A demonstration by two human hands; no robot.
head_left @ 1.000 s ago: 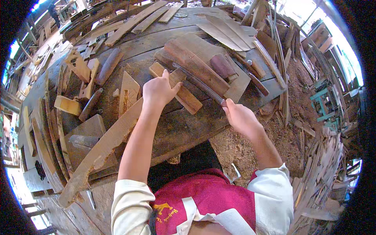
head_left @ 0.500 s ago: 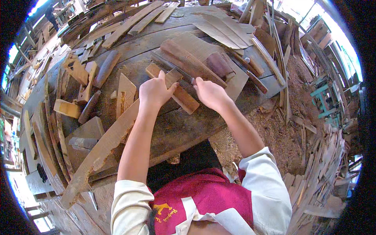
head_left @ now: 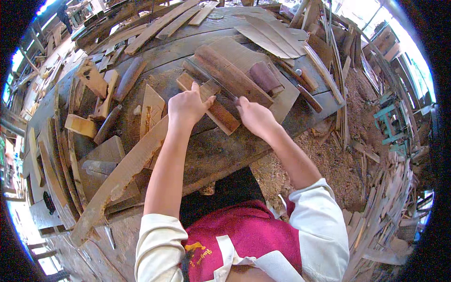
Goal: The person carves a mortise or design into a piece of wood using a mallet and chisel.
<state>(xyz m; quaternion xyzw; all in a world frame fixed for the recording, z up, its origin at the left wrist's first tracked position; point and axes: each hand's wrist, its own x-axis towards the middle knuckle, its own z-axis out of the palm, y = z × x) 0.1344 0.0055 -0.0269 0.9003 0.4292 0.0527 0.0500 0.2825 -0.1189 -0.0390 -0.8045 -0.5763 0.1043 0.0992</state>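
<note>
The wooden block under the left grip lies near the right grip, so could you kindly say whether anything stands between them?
Nothing visible stands between the wooden block's lower end and the right grip; only a little of the bench shows there. The slim dark tool in that grip points up and left.

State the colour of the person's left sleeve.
The left sleeve is off-white, best seen in the head view.

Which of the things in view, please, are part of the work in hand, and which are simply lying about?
In use:
wooden strip under the left hand
small block by that hand's thumb
long thin tool in the right hand

Lying about:
reddish-brown roll
rough-edged plank
pale wooden block
</note>
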